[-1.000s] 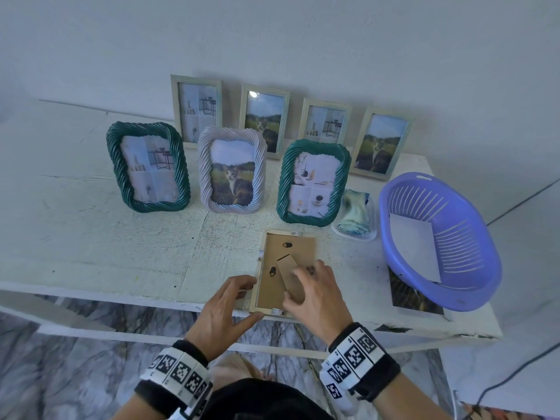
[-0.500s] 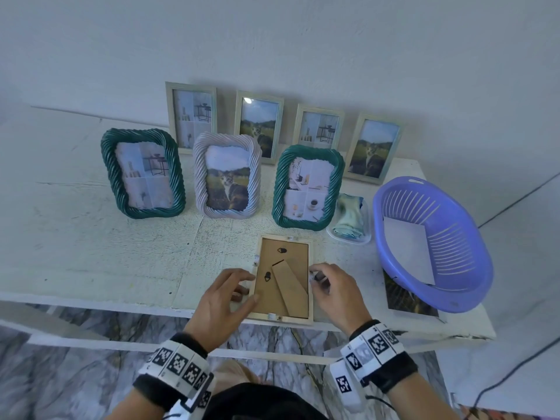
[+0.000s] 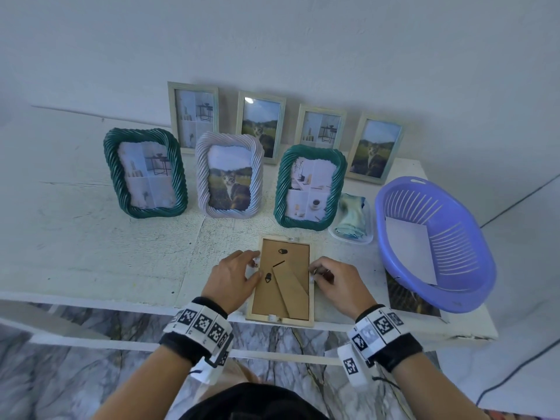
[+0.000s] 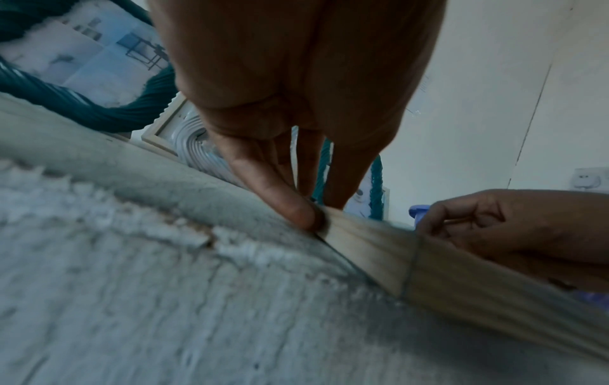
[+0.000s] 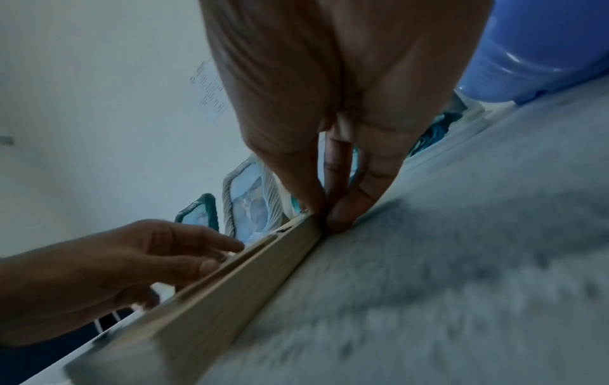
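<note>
Fingers (image 3: 249, 255) pinching the face-down frame (image 3: 291, 298)
My left hand (image 3: 231, 278) nips one long edge, my right hand (image 3: 339, 283) the other, on the tabletop (image 3: 121, 253).

A white, rough-painted surface (image 3: 91, 253) is spread across the middle of the frame. Four pale frames (image 3: 194, 116) are stood along its back edge, with three rope-edged frames (image 3: 228, 177) before them. A face-down wooden frame (image 3: 285, 283) is laid at the near edge, centre. At right, a purple basket (image 3: 454, 247) is set partly over a photo print (image 3: 406, 298), with a clear tray (image 3: 348, 239) just beside it.
</note>
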A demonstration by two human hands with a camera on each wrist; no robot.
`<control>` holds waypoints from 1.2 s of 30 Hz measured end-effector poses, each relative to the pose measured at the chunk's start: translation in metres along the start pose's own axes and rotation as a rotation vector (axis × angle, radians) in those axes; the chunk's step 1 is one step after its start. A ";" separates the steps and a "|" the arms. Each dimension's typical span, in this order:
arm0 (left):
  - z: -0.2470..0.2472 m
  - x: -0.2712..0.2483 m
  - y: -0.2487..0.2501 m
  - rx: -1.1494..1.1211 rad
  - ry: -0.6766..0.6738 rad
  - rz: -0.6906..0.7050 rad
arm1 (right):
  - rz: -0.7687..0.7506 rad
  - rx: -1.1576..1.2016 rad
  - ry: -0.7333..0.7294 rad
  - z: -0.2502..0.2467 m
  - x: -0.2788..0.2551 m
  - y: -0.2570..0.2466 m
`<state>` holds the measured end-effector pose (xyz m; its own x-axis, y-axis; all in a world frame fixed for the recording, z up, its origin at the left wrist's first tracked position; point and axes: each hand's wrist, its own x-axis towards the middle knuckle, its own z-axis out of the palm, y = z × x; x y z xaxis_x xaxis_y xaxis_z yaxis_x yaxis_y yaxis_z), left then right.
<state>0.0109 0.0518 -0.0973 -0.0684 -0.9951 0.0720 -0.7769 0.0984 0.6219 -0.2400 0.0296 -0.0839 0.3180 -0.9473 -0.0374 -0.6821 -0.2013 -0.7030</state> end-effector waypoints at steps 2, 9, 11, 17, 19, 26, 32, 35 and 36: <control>0.001 -0.002 0.001 -0.006 0.029 0.000 | -0.012 0.017 -0.084 -0.008 0.007 0.001; 0.004 -0.005 -0.002 -0.015 0.077 0.030 | -0.054 0.008 -0.256 -0.019 0.023 0.000; 0.004 -0.007 -0.003 -0.013 0.083 0.056 | -0.061 0.004 -0.248 -0.016 0.024 0.001; 0.007 -0.010 -0.007 -0.037 0.078 0.092 | -0.083 -0.035 -0.147 -0.005 0.024 0.000; 0.007 -0.010 -0.007 -0.062 0.083 0.081 | -0.075 -0.039 -0.140 -0.003 0.023 0.000; 0.005 -0.011 -0.011 -0.165 0.071 0.056 | -0.068 -0.164 -0.161 -0.005 0.029 -0.005; 0.009 -0.012 -0.017 -0.254 0.102 -0.037 | -0.128 -0.393 -0.065 -0.005 0.049 -0.024; 0.010 -0.012 -0.018 -0.272 0.113 -0.073 | -0.095 -0.462 -0.128 0.000 0.056 -0.029; 0.011 -0.012 -0.019 -0.276 0.112 -0.081 | -0.075 -0.477 -0.143 0.002 0.056 -0.029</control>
<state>0.0197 0.0615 -0.1181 0.0681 -0.9936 0.0898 -0.5768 0.0342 0.8162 -0.2010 -0.0175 -0.0666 0.4416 -0.8892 -0.1196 -0.8684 -0.3901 -0.3059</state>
